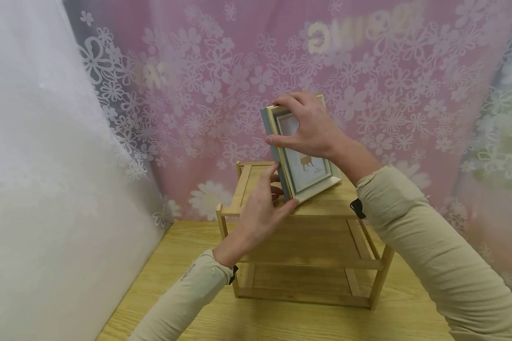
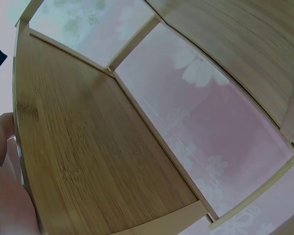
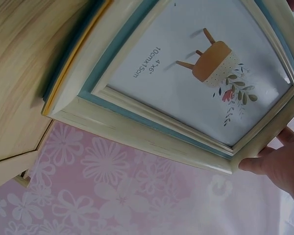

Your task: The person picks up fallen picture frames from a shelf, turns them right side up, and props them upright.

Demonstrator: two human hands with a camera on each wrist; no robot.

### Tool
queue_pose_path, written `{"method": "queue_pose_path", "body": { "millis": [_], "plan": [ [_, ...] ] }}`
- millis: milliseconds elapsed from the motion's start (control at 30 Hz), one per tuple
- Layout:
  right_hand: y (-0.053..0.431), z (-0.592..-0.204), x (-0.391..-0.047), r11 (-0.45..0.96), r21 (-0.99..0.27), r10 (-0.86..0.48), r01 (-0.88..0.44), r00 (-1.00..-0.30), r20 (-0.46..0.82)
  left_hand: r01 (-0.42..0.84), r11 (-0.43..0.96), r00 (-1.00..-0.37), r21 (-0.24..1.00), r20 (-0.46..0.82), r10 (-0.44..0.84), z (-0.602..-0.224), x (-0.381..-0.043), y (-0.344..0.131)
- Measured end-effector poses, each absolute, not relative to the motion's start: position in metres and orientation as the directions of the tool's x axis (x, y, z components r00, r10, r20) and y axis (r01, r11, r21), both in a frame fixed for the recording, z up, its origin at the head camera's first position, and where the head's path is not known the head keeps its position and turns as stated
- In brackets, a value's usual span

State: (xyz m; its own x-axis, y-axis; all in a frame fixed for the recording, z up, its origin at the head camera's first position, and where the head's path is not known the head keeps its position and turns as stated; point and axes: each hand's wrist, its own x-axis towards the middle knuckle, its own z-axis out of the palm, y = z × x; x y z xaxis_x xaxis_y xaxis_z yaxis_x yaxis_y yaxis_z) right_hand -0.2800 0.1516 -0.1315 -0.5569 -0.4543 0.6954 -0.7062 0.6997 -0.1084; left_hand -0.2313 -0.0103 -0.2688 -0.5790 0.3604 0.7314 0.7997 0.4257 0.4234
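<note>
Curtain [image 1: 247, 57] at 12 o'clock, behind shelf [image 1: 298, 241] at 5 o'clock. Over shelf's top board, at its 12 o'clock, tilted frame [image 1: 306, 175]. Right hand [image 1: 312, 124] at frame's 11 o'clock, in a pinch on it; left hand [image 1: 259, 208] at 7 o'clock, likewise.

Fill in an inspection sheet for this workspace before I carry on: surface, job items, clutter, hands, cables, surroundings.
Surface: wood-grain surface, with a wooden rack standing on it.
Job items: picture frame, held tilted at the rack's top; whether it touches is unclear.
Clutter: nothing seen.
Hands: left hand grips the frame's lower left corner; right hand grips its upper left part, thumb at the left edge.
Cables: nothing seen.
Surroundings: pink flowered curtain behind, white sheet at left.
</note>
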Motion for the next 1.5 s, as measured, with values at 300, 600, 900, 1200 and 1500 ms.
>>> {"method": "queue_pose_path", "body": {
  "millis": [300,600,900,1200,1500],
  "plan": [
    [0.154,-0.134,-0.278,0.688,-0.121,-0.464,-0.716,-0.561,0.685,0.800,0.426,-0.579,0.423,0.732,0.359,-0.273,-0.232,-0.010],
    [0.154,-0.136,-0.277,0.664,-0.117,-0.472,-0.738,-0.536,0.700,0.793,0.385,-0.599,0.472,0.719,0.353,-0.269,-0.233,-0.015],
    [0.149,-0.133,-0.275,0.685,-0.108,-0.465,-0.721,-0.545,0.698,0.734,0.349,-0.678,0.583,0.665,0.313,-0.255,-0.236,-0.022],
    [0.157,-0.133,-0.273,0.662,-0.117,-0.472,-0.741,-0.533,0.702,0.745,0.365,-0.666,0.558,0.641,0.381,-0.252,-0.240,-0.018],
    [0.164,-0.134,-0.271,0.635,-0.128,-0.489,-0.762,-0.525,0.697,0.739,0.441,-0.673,0.510,0.593,0.441,-0.246,-0.244,-0.016]
  ]
}}
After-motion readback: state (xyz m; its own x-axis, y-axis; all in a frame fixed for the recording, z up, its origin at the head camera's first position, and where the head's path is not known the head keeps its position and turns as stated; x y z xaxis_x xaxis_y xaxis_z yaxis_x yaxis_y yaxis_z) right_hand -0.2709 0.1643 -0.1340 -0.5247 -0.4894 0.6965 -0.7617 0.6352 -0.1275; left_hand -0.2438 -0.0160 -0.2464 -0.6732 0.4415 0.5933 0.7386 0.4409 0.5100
